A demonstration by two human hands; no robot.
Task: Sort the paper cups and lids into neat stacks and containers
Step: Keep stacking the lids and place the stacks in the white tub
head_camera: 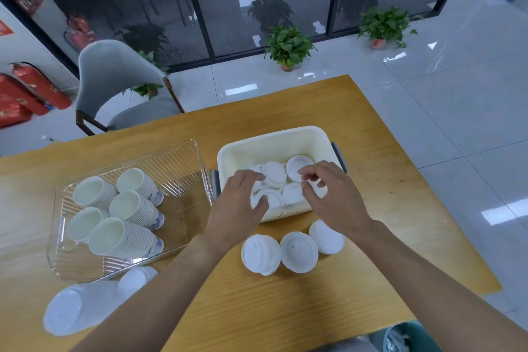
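Wooden table (371,128) carries everything, from the clear tray (183,157) of nested cup stacks (125,237) at far left to the white bin (274,143) right of it. Left hand (237,203) rests its curled fingers on a lid stack (270,198) against the bin's near wall; right hand (331,191) hovers beside it, fingertips pinched narrow (on a lid or nothing, I cannot tell). Three loose lid stacks (298,251) wait just outside that wall, nearest the right hand, with bare table beyond.
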